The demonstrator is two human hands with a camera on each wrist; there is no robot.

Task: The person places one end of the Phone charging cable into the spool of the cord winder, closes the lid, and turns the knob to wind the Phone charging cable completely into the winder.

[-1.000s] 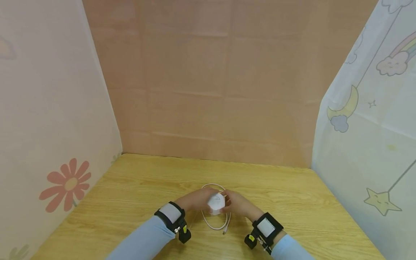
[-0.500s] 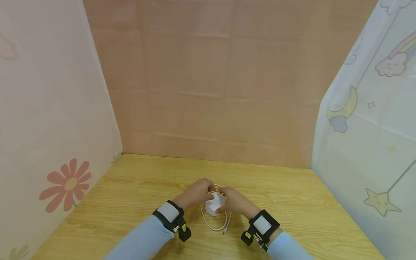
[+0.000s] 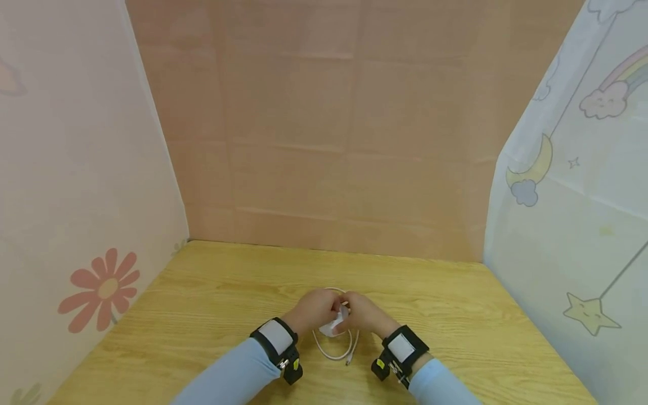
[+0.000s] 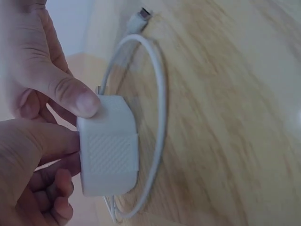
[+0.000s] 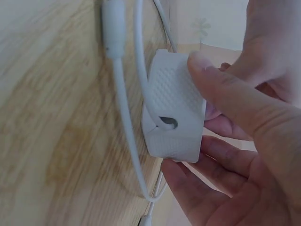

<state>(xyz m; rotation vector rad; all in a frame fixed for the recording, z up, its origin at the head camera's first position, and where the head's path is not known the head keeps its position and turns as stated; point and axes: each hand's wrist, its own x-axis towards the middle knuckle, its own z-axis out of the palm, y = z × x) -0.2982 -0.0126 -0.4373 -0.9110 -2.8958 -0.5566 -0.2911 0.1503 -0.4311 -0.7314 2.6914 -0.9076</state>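
A small white six-sided box (image 3: 331,326) with dotted grip patches on its sides is between both hands, low over the wooden table. In the right wrist view, my right hand (image 5: 254,136) grips the box (image 5: 174,108), thumb on one side and fingers beneath. My left hand (image 3: 314,310) has its thumb and forefinger on the box's end face, other fingers curled; the exact fingertip contact is hidden in the left wrist view. A white cable (image 5: 123,103) runs through a slot in the box and loops on the table. Its plug (image 4: 141,20) has a metal tip.
The wooden tabletop (image 3: 243,275) ends at a brown backdrop (image 3: 288,140). A flower-printed sheet (image 3: 76,185) stands on the left and one with moon and star prints (image 3: 572,225) on the right. Both wrists carry strapped cameras.
The left hand lifted off the box's side, spread its fingers at its far edge, then closed in on it. The right hand shifted its hold; both hands now meet over the box, hiding more of it.
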